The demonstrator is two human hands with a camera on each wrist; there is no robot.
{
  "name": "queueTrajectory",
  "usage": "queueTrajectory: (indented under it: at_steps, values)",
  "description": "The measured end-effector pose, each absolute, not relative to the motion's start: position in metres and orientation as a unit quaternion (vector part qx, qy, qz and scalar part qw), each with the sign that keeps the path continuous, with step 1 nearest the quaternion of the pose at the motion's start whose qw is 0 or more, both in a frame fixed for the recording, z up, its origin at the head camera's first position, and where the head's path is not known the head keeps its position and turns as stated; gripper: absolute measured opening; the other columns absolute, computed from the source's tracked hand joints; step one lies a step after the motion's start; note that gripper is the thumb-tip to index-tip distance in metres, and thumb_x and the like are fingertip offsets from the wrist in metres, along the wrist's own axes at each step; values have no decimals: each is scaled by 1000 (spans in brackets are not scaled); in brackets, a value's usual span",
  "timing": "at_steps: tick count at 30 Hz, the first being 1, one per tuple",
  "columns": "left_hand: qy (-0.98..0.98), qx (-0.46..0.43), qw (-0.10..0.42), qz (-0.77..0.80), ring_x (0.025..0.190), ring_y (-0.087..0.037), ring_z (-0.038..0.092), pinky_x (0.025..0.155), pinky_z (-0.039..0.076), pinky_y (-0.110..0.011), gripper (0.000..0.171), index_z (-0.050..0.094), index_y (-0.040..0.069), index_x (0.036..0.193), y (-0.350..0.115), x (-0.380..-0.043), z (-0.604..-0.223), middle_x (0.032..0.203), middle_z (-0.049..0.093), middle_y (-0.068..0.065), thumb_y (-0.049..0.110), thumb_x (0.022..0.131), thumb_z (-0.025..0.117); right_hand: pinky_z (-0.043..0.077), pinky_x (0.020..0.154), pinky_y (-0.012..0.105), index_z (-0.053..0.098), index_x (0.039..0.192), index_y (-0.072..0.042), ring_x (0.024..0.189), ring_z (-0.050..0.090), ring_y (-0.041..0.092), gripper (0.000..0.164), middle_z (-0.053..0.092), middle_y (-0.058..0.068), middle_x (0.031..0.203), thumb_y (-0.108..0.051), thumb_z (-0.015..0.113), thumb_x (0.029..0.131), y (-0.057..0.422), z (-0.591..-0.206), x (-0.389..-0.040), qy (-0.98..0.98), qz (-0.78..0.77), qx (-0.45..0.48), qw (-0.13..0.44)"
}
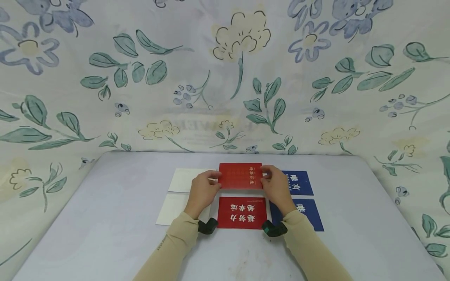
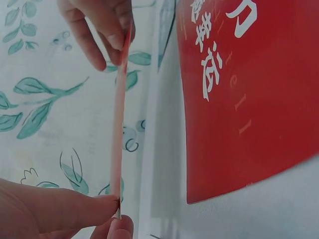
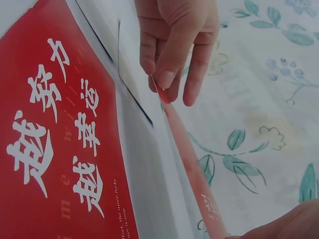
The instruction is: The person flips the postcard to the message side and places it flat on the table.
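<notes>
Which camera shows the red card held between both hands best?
The head view: the held red card faces the camera nearly whole, with the left hand and right hand pinching opposite sides. The left wrist view shows it almost edge-on; the right wrist view shows a narrow, slanted strip with some pale lettering.

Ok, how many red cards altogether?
2: one red card held between the left hand and right hand; a second red card on the table, nearer the camera. Any underneath would be hidden.

Soft, even light fills the views, the wrist ones dimmer.
</notes>
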State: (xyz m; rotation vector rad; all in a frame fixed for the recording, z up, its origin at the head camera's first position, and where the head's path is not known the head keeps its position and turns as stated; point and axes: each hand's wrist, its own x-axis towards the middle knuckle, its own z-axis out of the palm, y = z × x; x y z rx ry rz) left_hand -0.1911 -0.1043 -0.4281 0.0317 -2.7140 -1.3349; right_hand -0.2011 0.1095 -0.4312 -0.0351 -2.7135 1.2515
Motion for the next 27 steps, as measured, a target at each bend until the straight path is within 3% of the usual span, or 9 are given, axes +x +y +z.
queueTrajectory:
  at_steps: [16,23,27]
  values:
    - [-895,33,77,-438,82,-18,61,65,54,-29,35,64,9,114,-104,-192,-430,106,64,-7,3,80,68,54,73,36,55,126,-2,94,63,24,42,63,13,111,-9,64,85,110,-431,-202,-898,434,-10,72]
    - [-892,28,87,-443,80,-18,62,62,53,-29,38,61,4,117,-104,-193,-430,102,65,-10,2,80,66,55,72,37,51,130,-4,97,60,24,55,60,13,115,0,64,76,110,-429,-203,-891,450,-15,56]
    - [-894,34,91,-438,81,-18,63,63,53,-29,37,62,3,117,-103,-195,-431,103,66,-9,2,80,66,54,76,38,50,130,-3,98,60,24,53,60,13,115,0,63,79,110,-430,-203,-890,453,-14,55]
